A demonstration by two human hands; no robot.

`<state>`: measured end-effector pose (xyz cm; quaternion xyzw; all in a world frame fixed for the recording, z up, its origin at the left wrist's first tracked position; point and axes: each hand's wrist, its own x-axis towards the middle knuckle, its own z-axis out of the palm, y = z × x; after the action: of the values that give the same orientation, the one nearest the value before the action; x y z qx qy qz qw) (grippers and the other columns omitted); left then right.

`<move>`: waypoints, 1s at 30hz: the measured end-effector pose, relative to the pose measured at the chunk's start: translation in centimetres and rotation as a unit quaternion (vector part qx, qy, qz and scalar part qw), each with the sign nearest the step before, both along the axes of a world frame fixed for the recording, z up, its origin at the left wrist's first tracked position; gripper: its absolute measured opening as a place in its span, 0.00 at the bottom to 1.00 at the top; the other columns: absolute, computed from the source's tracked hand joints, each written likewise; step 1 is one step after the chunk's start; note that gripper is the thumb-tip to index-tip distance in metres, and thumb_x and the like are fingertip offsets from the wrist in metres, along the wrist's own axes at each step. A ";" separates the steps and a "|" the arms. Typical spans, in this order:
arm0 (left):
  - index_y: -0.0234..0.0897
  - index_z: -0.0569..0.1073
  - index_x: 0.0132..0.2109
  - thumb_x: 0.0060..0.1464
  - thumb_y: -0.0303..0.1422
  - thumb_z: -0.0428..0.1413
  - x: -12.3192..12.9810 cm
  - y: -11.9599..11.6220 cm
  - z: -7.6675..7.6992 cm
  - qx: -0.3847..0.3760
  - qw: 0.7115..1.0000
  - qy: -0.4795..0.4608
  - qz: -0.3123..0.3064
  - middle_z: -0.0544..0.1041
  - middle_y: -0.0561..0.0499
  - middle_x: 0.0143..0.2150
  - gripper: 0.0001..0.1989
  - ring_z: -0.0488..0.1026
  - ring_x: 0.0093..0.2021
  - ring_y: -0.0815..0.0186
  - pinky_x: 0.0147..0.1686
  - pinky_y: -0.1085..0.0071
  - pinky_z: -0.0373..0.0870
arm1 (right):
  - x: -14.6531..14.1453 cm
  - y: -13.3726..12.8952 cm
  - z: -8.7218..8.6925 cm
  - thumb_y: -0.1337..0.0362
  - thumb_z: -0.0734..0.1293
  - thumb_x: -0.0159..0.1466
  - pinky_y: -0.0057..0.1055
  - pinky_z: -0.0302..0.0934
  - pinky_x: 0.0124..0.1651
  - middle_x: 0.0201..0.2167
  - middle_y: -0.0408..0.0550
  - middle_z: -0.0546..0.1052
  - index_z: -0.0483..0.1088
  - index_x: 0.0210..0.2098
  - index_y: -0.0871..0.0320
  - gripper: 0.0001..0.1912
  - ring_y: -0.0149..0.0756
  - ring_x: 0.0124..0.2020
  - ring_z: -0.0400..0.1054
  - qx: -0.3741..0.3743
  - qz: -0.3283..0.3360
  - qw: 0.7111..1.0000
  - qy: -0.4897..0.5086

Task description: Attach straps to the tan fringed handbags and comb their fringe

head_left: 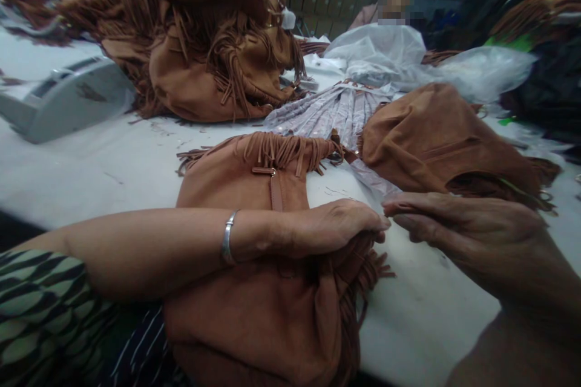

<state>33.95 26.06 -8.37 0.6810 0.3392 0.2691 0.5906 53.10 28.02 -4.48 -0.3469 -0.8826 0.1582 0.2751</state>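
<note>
A brown fringed suede bag (254, 320) lies at the near edge of the white table, its fringe at the top and right side. Across it reaches my left hand (338, 227), with a silver bracelet on the wrist; its fingers are closed on the bag's right edge. Just to the right, my right hand (467, 224) is held above the table with thumb and fingers pinched together, the tips close to my left fingertips. Anything between those fingertips is too small to make out. A short zipper with a leather pull (276, 190) runs down the bag's upper part.
A heap of brown fringed bags (195, 72) stands at the back left, beside a grey tape dispenser (77, 100). Wrapped straps (331, 109) fan out behind the near bag. Another brown bag (436, 139) lies right. Clear plastic (376, 48) and a person (363, 15) are farther back.
</note>
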 end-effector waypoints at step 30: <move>0.36 0.60 0.28 0.57 0.44 0.39 0.9 -0.5 -1.7 0.077 0.995 0.050 0.046 0.60 0.52 0.26 0.17 0.61 0.31 0.67 0.32 0.72 0.60 | 0.4 0.1 0.4 0.62 0.59 0.62 0.28 0.66 0.26 0.27 0.45 0.80 0.77 0.33 0.57 0.14 0.36 0.23 0.73 0.051 0.035 0.986 -0.155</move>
<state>34.87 25.58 -10.06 0.7206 0.3775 0.2872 0.5056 53.52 28.13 -4.11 -0.3217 -0.9330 0.0669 0.1468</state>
